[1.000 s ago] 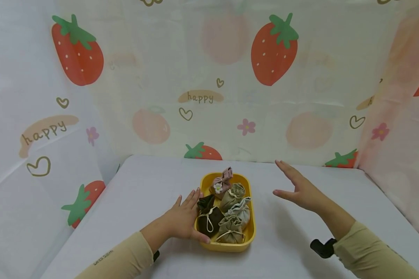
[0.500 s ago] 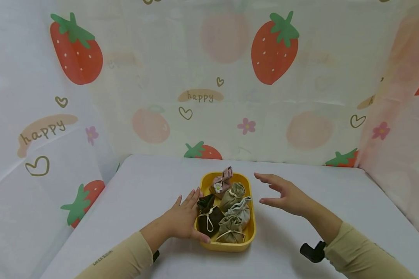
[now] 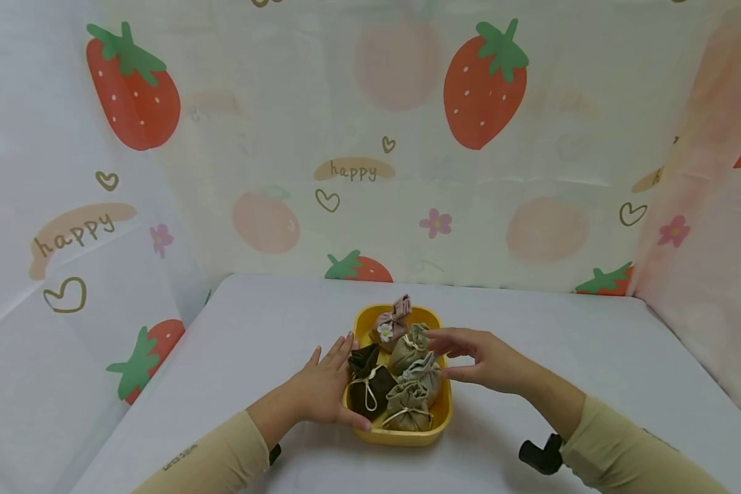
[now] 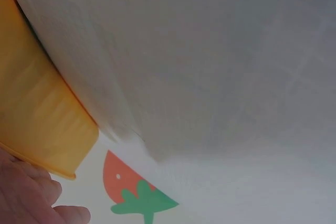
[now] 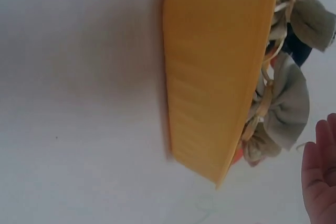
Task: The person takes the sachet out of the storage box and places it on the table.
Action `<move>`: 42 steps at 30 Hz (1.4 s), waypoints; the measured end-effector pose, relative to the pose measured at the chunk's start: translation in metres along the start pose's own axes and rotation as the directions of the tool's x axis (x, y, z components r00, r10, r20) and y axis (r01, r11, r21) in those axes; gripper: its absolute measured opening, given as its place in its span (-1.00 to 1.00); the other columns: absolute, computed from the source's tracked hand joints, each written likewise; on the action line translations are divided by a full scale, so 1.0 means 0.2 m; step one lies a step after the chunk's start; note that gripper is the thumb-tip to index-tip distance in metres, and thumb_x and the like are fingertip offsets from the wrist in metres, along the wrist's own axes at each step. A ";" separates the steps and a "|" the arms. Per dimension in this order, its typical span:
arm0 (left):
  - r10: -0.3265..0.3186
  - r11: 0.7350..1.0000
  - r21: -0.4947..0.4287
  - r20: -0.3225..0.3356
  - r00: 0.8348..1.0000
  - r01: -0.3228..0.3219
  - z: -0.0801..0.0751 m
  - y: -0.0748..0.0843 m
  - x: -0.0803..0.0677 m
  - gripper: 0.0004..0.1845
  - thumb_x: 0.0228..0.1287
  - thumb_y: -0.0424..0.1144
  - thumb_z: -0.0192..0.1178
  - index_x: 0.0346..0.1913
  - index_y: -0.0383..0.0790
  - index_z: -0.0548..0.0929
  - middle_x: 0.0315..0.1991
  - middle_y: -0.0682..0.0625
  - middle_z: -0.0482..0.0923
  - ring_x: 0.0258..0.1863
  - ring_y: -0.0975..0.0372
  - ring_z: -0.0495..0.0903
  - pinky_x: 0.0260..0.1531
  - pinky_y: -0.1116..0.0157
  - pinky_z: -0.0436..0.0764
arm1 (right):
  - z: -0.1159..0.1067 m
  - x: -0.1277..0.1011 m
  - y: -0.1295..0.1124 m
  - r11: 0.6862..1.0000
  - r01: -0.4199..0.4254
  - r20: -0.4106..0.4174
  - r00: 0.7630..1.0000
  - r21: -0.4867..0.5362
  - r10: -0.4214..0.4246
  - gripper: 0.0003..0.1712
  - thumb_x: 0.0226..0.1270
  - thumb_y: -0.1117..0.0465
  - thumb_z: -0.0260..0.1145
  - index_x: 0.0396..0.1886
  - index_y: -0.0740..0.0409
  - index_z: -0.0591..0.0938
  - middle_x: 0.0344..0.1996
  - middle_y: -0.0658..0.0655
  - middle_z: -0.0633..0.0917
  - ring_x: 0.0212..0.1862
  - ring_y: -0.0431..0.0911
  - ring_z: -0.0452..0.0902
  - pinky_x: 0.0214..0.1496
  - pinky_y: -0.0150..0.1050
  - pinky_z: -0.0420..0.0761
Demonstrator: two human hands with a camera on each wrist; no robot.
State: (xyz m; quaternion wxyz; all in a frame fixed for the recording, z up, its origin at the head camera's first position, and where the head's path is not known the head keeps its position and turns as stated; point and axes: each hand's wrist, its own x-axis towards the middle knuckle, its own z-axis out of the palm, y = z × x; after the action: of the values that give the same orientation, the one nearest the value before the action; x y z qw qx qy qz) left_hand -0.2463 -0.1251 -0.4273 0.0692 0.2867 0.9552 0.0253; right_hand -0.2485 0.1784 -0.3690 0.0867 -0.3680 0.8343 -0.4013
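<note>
At lower centre of the head view, the left hand [image 3: 324, 391] rests flat against the yellow tray [image 3: 442, 412], fingers straight. The right hand [image 3: 484, 357] hovers relaxed, holding nothing, over the drawstring pouches [image 3: 416, 374] inside.

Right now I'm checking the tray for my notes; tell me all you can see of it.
The tray is yellow, plastic-looking, a rounded rectangle with low walls, flat on the white table. Five small drawstring pouches fill it. The left hand rests against its left wall; the right hand hovers at its right rim.
</note>
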 end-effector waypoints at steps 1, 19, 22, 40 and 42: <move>0.001 1.000 -0.002 -0.001 1.000 -0.001 0.00 0.00 0.00 0.31 -0.38 0.70 -0.17 0.23 -0.40 0.36 0.44 -0.17 -0.40 0.42 0.02 -0.32 0.25 -0.15 -0.08 | 0.01 0.00 0.00 1.000 0.002 0.012 1.000 0.010 -0.002 -0.41 0.21 0.21 0.29 0.25 0.11 0.39 0.03 0.15 0.57 0.03 -0.02 0.50 0.11 -0.08 0.44; 0.003 1.000 -0.031 -0.002 1.000 -0.003 -0.02 0.01 -0.01 0.25 -0.32 0.65 -0.07 0.22 -0.41 0.37 0.44 -0.17 -0.40 0.42 0.03 -0.33 0.24 -0.17 -0.10 | 0.13 0.07 -0.01 0.996 -0.024 0.156 0.988 0.089 0.010 -0.50 0.16 0.14 0.34 0.14 0.00 0.51 0.01 0.12 0.60 0.02 -0.13 0.53 0.08 -0.20 0.47; 0.010 0.999 -0.032 -0.003 1.000 -0.010 -0.02 0.01 -0.01 0.25 -0.32 0.65 -0.07 0.23 -0.40 0.36 0.44 -0.18 -0.39 0.42 0.04 -0.34 0.24 -0.17 -0.09 | 0.14 0.08 -0.01 0.996 -0.022 0.171 0.985 0.089 0.006 -0.51 0.16 0.14 0.34 0.13 0.00 0.53 0.02 0.12 0.60 0.03 -0.15 0.52 0.08 -0.24 0.47; 0.011 1.000 -0.024 -0.007 1.000 -0.011 0.00 0.00 0.00 0.28 -0.31 0.66 -0.09 0.29 -0.39 0.28 0.44 -0.16 -0.40 0.41 0.06 -0.38 0.25 -0.16 -0.11 | 0.18 0.08 -0.03 0.993 -0.112 0.170 0.979 -0.030 0.115 -0.64 0.10 0.20 0.38 -0.05 -0.08 0.65 -0.14 -0.14 0.63 -0.13 -0.27 0.51 -0.09 -0.36 0.52; 0.011 1.000 -0.029 -0.008 1.000 -0.012 0.00 0.00 0.00 0.27 -0.31 0.65 -0.08 0.28 -0.39 0.29 0.44 -0.17 -0.40 0.41 0.05 -0.38 0.25 -0.16 -0.11 | 0.18 0.08 -0.03 0.994 -0.106 0.157 0.981 -0.039 0.111 -0.67 0.09 0.20 0.39 -0.08 -0.05 0.66 -0.17 -0.13 0.64 -0.18 -0.28 0.52 -0.14 -0.39 0.53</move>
State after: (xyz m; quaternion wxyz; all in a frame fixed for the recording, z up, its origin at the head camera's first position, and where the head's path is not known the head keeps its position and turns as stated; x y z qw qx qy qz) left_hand -0.2457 -0.1257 -0.4270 0.0694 0.2911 0.9533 0.0406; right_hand -0.2416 0.1439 -0.3862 0.1690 -0.3541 0.8495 -0.3527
